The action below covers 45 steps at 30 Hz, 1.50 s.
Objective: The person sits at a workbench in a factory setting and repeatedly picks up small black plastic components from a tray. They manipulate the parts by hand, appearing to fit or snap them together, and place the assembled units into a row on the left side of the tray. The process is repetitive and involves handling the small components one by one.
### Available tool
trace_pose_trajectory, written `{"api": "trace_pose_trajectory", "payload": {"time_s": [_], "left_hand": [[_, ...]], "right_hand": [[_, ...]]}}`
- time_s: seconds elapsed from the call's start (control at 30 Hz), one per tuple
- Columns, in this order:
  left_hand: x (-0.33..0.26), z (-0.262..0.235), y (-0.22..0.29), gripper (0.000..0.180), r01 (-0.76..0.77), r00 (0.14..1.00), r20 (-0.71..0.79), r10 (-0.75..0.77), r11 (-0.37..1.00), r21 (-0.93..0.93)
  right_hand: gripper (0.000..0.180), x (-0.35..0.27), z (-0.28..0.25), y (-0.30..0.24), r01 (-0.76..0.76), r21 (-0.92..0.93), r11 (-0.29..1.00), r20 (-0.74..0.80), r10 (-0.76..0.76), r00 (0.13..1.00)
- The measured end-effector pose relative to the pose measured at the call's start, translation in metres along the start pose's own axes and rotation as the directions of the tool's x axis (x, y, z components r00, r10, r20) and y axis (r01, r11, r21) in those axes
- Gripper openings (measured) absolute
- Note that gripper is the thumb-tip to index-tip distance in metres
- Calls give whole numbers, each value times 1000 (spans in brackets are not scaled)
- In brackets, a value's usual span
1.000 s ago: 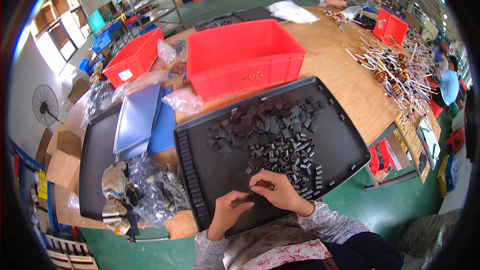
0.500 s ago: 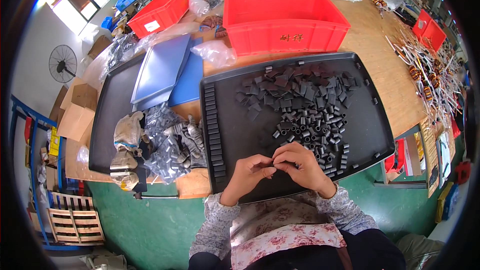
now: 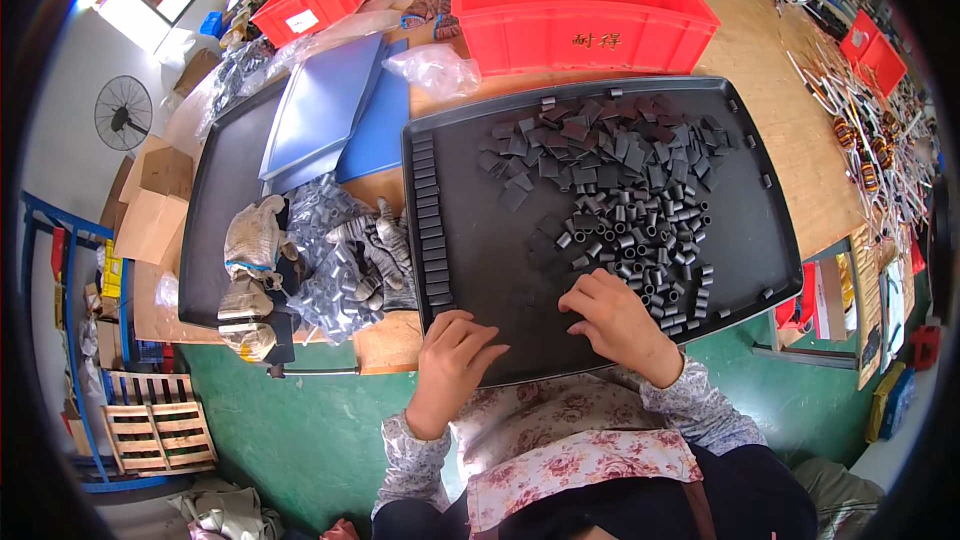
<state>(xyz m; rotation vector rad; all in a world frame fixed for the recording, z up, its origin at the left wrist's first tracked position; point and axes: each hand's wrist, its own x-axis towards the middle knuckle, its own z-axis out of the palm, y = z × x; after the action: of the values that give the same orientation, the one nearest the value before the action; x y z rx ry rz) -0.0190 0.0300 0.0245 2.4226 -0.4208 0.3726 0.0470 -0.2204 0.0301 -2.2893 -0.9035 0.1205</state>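
Now your hands have parted: half a second ago they met fingertip to fingertip, whereas your left hand (image 3: 452, 355) rests curled on the near rim of the large black plastic tray (image 3: 470, 240), whether it holds anything I cannot tell. Your right hand (image 3: 617, 322) lies loosely curled at the near edge of the small dark cylindrical sleeves (image 3: 640, 230), apparently collecting another. Flat dark squares (image 3: 590, 145) lie beyond, toward the red plastic bin (image 3: 575, 2) on the wooden counter (image 3: 780, 110).
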Motion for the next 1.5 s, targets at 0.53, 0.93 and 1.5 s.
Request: {"api": "trace_pose_trajectory", "payload": {"time_s": [0.53, 0.93, 1.5], "left_hand": [[29, 27, 18, 8, 292, 956, 176, -236, 687, -665], [32, 46, 2, 22, 373, 923, 269, -277, 459, -807], [28, 42, -1, 20, 422, 907, 348, -239, 513, -747]], "right_hand": [[31, 2, 9, -12, -42, 96, 995, -361, 74, 930], [33, 21, 12, 17, -62, -112, 992, -327, 22, 945], [11, 16, 12, -5, 64, 467, 882, -229, 51, 972]]}}
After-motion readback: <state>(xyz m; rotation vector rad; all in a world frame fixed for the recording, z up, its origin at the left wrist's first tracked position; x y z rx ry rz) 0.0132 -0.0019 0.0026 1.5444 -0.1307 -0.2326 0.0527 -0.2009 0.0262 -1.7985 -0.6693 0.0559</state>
